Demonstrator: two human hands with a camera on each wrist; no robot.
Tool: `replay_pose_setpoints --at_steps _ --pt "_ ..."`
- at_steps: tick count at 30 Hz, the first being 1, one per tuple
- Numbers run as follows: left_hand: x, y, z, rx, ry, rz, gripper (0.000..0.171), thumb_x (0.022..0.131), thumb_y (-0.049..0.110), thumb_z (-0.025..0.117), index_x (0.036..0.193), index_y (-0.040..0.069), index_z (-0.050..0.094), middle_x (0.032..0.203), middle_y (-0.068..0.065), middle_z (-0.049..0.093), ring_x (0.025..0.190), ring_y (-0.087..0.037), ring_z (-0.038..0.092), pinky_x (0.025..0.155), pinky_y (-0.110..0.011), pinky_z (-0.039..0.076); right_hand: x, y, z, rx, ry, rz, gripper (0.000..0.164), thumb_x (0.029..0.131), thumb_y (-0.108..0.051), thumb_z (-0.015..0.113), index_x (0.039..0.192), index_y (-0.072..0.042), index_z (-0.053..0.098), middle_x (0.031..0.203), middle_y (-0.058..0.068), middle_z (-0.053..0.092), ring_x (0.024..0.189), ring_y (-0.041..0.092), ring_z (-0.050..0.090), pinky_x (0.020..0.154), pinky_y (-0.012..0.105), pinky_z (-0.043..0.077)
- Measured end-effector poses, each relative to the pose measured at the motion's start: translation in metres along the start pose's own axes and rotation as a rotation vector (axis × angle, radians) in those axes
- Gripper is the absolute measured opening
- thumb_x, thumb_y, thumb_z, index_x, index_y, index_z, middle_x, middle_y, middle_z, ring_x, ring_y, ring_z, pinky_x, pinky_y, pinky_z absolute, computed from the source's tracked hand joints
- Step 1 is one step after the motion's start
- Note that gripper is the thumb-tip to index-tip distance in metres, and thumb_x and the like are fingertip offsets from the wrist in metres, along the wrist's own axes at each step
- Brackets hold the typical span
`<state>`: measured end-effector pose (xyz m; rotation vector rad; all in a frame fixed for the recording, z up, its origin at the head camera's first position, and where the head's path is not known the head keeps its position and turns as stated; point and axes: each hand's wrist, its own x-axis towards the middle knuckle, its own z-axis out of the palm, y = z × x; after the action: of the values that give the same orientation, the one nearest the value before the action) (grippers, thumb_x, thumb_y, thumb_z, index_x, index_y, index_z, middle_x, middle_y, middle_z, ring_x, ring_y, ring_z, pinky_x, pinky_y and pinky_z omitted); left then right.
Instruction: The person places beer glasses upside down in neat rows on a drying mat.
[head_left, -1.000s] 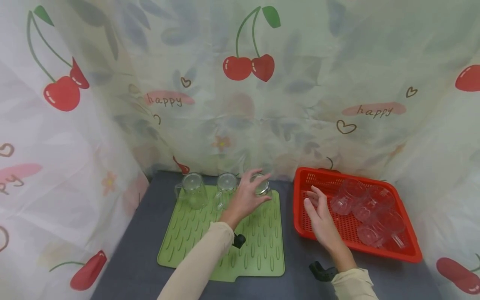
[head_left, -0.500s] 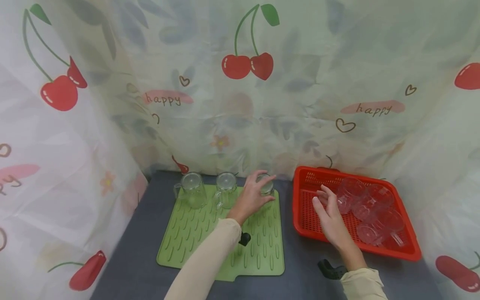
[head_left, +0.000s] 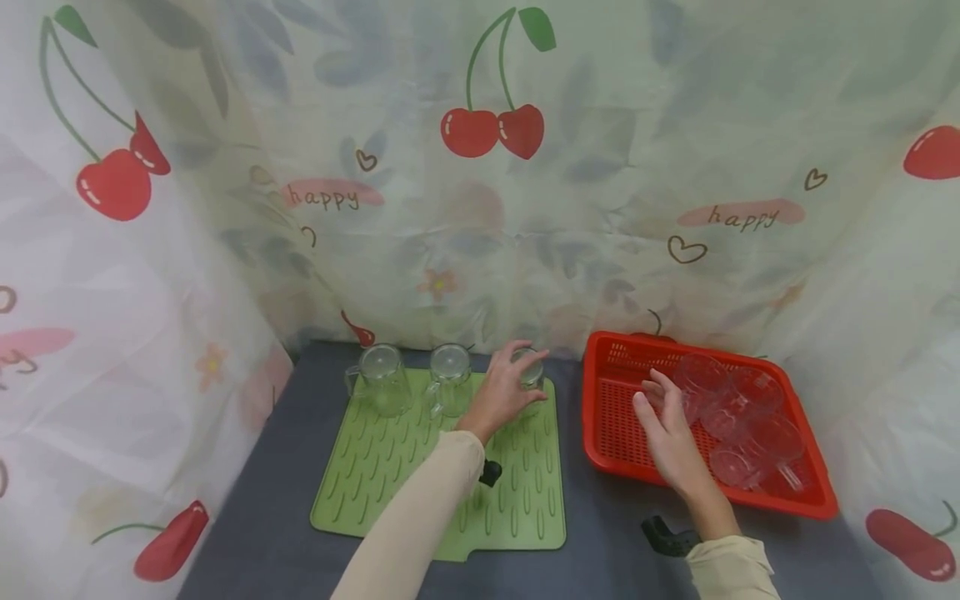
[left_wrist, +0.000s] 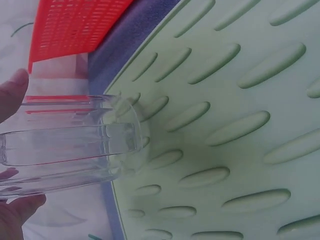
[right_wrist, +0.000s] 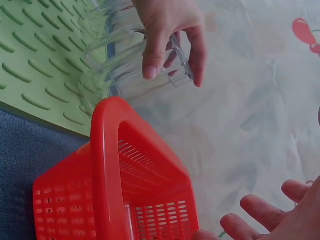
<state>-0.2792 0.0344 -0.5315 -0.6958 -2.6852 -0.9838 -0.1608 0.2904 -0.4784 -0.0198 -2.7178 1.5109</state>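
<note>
Mug (left_wrist: 70, 145) upended, left hand (head_left: 505, 390) around it, right hand (head_left: 670, 435) above basket (head_left: 591, 421)

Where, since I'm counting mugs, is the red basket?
In the head view, the red basket is at right, beside the green mat, holding clear mugs.

Dark grey-blue counter (head_left: 600, 546), seen from the head. Directly on it: a green mat (head_left: 363, 475) with raised ridges, lying flat towards nine o'clock; a red perforated basket (head_left: 618, 417), between two and three o'clock. A strip of counter separates them.
</note>
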Motion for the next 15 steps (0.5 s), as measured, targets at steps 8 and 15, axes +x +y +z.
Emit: replay_pose_setpoints --at_steps 8,15 --pt "0.0011 -0.0023 -0.0007 -0.021 -0.008 -0.052 0.073 0.078 0.030 0.089 0.144 0.032 0.058 0.155 -0.001 0.044 0.140 -0.031 0.047 0.108 -0.041 0.052 0.0012 -0.0026 -0.0043 -0.007 0.002 0.005 0.077 0.106 -0.054 0.042 0.163 -0.018 0.007 0.165 0.022 0.023 0.153 0.046 0.024 0.118 0.072 0.026" --pt "-0.0009 -0.0045 0.0028 -0.063 -0.034 -0.098 0.074 0.080 0.027 0.088 0.146 0.035 0.056 0.157 0.001 0.041 0.140 -0.029 0.045 0.104 -0.040 0.055 0.0028 -0.0057 -0.0098 -0.010 0.001 0.015 0.077 0.106 -0.053 0.041 0.164 -0.017 0.004 0.166 0.023 0.020 0.153 0.047 0.021 0.118 0.073 0.025"
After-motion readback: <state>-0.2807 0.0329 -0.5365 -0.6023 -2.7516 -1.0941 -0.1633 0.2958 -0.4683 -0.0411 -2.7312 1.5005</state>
